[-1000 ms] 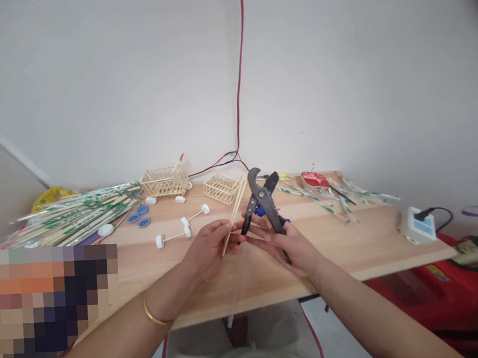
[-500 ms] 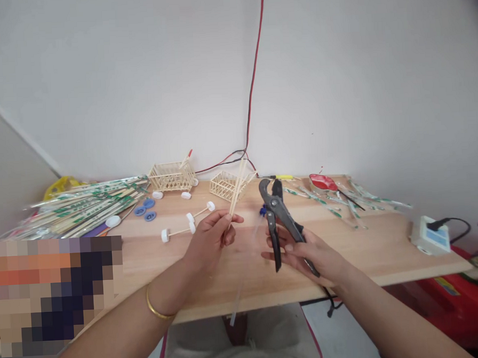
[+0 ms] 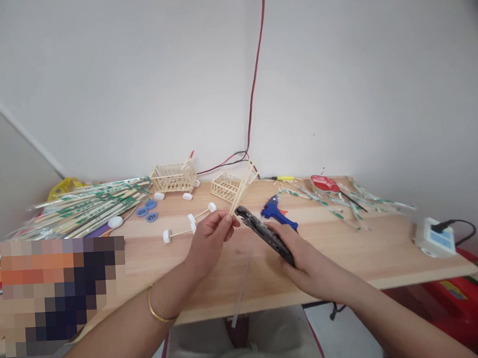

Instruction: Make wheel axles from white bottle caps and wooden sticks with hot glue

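Between thumb and fingers, my left hand [image 3: 210,236] pinches a few thin wooden sticks [image 3: 240,195] that point up and away. My right hand [image 3: 307,261] is wrapped round the handles of a dark hand cutter [image 3: 266,235]. The cutter's head lies against or just beside the sticks, close to my left fingertips; whether the blade touches them I cannot tell. Behind the sticks stands a small open stick frame [image 3: 225,186]. A blue glue gun [image 3: 279,213] lies beyond my right hand, and a clear glue stick [image 3: 241,294] reaches over the table's front edge.
At the back left stands a stick cart [image 3: 174,177] with white wheels. White-capped axles [image 3: 180,234] and blue caps [image 3: 146,209] lie nearby. Wrapped chopsticks [image 3: 100,207] are piled left. Torn wrappers [image 3: 320,201], a red-topped dish [image 3: 324,183] and a power socket [image 3: 434,238] are at the right.
My right hand has turned the cutter and brought it left to the sticks, its handles now gripped together. The glue gun has come into fuller view. My left hand has barely moved.
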`<action>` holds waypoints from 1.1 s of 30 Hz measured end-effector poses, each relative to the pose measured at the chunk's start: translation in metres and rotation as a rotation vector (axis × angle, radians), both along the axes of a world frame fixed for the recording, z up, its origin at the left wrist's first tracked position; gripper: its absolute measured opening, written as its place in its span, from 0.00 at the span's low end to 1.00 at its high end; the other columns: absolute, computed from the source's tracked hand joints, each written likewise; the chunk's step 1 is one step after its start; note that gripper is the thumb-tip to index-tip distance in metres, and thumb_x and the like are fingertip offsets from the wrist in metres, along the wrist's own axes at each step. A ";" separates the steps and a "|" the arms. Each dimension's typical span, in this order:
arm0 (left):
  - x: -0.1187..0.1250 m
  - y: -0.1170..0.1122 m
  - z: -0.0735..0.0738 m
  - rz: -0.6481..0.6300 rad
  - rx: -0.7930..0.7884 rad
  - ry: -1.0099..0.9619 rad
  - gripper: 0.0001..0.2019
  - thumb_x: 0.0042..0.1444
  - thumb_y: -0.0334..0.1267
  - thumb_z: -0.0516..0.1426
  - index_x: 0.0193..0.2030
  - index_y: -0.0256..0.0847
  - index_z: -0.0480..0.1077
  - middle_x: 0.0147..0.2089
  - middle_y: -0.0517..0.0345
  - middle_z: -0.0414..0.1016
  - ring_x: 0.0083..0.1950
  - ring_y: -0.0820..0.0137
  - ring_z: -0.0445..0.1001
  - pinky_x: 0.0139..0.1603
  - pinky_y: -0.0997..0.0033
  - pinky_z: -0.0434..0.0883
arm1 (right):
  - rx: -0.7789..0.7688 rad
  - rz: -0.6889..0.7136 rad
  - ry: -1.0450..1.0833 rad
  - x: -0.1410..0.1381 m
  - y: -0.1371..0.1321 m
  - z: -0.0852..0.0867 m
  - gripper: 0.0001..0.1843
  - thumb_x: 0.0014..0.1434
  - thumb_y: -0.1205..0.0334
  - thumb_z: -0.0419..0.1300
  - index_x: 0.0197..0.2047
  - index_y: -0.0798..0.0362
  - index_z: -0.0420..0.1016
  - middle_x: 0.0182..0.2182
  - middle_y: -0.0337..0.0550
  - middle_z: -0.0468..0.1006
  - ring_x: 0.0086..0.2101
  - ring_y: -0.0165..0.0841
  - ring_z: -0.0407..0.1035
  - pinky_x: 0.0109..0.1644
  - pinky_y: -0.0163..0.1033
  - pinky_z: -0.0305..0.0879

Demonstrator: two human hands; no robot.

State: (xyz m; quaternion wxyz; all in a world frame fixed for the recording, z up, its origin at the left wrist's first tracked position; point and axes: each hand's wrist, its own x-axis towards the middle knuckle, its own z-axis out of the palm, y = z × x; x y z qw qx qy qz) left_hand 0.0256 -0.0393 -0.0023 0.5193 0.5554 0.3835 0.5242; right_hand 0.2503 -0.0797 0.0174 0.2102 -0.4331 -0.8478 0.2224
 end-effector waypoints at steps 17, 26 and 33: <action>-0.001 -0.002 -0.001 -0.022 0.206 0.203 0.09 0.59 0.39 0.51 0.33 0.36 0.67 0.28 0.61 0.64 0.30 0.75 0.58 0.32 0.76 0.59 | 0.162 -0.147 -0.137 -0.020 0.002 -0.007 0.39 0.48 0.71 0.54 0.63 0.57 0.49 0.53 0.55 0.63 0.54 0.44 0.58 0.58 0.49 0.56; 0.003 -0.001 -0.004 -0.020 0.221 0.300 0.08 0.58 0.38 0.51 0.35 0.36 0.67 0.32 0.59 0.66 0.34 0.72 0.63 0.36 0.74 0.61 | 0.102 -0.198 -0.158 -0.023 0.001 -0.004 0.21 0.54 0.65 0.53 0.52 0.54 0.62 0.44 0.49 0.72 0.43 0.39 0.67 0.47 0.41 0.61; 0.007 0.003 -0.013 -0.030 0.072 0.331 0.10 0.57 0.41 0.51 0.30 0.37 0.66 0.23 0.64 0.59 0.25 0.76 0.56 0.27 0.76 0.56 | -0.036 -0.214 -0.308 -0.019 0.002 -0.001 0.21 0.58 0.49 0.53 0.50 0.51 0.63 0.35 0.45 0.77 0.35 0.39 0.71 0.34 0.36 0.56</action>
